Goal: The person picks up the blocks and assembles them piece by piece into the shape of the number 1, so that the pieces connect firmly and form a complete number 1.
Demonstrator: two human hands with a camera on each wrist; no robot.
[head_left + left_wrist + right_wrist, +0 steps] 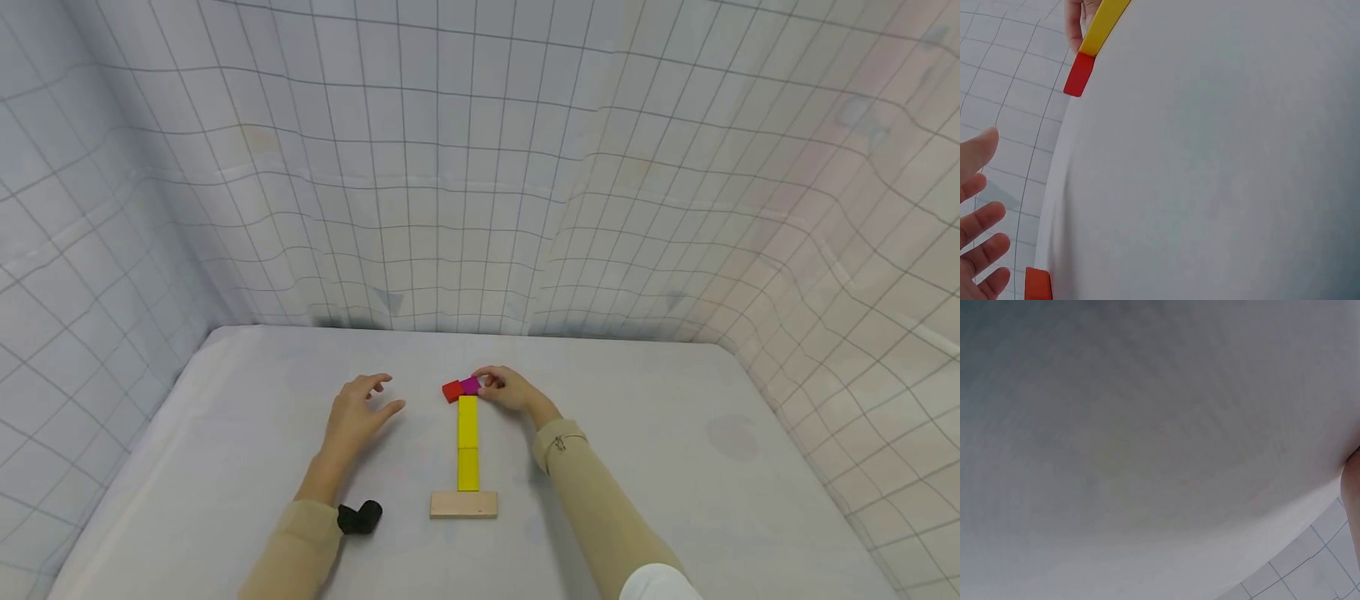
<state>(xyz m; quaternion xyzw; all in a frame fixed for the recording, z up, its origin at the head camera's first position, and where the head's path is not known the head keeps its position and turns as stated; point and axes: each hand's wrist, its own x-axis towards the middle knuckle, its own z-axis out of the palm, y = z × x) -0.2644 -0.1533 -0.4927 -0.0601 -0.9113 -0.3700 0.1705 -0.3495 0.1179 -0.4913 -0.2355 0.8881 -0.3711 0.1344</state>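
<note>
My right hand pinches a small purple block between thumb and finger, at the far end of the row of blocks. Against its left side lies a red block, slightly turned. Two yellow blocks run end to end from there toward me, down to a plain wooden block set crosswise. My left hand hovers left of the row, fingers spread and holding nothing. An orange block shows near the left fingers in the left wrist view; the hand hides it in the head view.
A white cloth covers the table. Gridded white curtains hang behind it and at both sides. On the left wrist sits a black device. The right wrist view holds mostly blurred white cloth, with a bit of the hand at its right edge.
</note>
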